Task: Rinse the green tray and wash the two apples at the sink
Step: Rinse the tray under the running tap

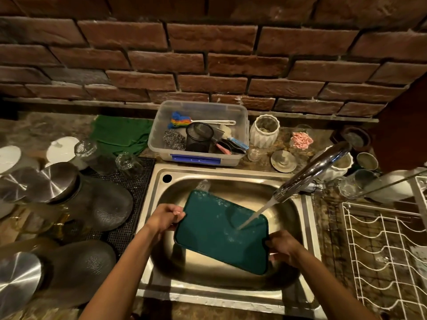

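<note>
Head view, left to right: steel lids (59, 181) and dark bowls (111, 205) crowd the left counter on a black mat (138, 181), a green cloth (120, 135) behind them. Clear tub (198, 116) of scrubbers sits just behind the sink (231, 289). White jars (264, 131) and a drain plug (283, 160) stand right of the tub. Tap (312, 172) reaches in from the right, its stream landing on the tray (219, 232). Wire rack (388, 250) on the far right.

Tray is over the sink basin, tilted, far corner higher, wet all over. Nothing blocks it. No apples in view.

Left hand (165, 217) pinches the tray's left edge, fingers curled, thumb on top. Right hand (283, 248) clamps the near right corner, fingers wrapped under the rim. Both hands at opposite ends, tray between them.
</note>
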`<state>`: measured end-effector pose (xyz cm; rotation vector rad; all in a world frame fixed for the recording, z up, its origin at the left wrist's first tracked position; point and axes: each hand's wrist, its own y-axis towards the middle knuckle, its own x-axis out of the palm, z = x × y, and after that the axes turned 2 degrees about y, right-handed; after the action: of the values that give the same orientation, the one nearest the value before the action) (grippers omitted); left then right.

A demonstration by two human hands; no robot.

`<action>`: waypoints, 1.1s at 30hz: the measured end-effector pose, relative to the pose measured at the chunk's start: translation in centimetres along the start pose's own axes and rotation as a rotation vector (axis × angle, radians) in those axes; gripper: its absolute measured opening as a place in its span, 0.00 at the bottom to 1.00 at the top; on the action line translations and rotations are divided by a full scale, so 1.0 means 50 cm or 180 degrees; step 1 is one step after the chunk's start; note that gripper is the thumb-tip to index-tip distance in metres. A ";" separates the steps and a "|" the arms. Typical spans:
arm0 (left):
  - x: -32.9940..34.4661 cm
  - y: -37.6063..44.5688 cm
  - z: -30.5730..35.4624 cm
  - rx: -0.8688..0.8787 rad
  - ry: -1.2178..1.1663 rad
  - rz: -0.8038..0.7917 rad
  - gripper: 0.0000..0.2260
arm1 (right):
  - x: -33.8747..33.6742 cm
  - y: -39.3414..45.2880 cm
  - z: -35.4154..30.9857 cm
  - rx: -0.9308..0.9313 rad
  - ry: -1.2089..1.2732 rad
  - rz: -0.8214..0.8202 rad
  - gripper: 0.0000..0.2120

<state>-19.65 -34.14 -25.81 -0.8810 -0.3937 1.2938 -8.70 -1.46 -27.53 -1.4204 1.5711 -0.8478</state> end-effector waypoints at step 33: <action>-0.001 0.022 -0.020 -0.0110 -0.0008 0.0031 0.16 | 0.031 0.017 0.003 -0.0488 0.0402 0.0540 0.09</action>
<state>-19.72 -34.49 -27.25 -0.9113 -0.4153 1.3005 -8.93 -2.85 -28.59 -1.3376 1.8580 -0.7411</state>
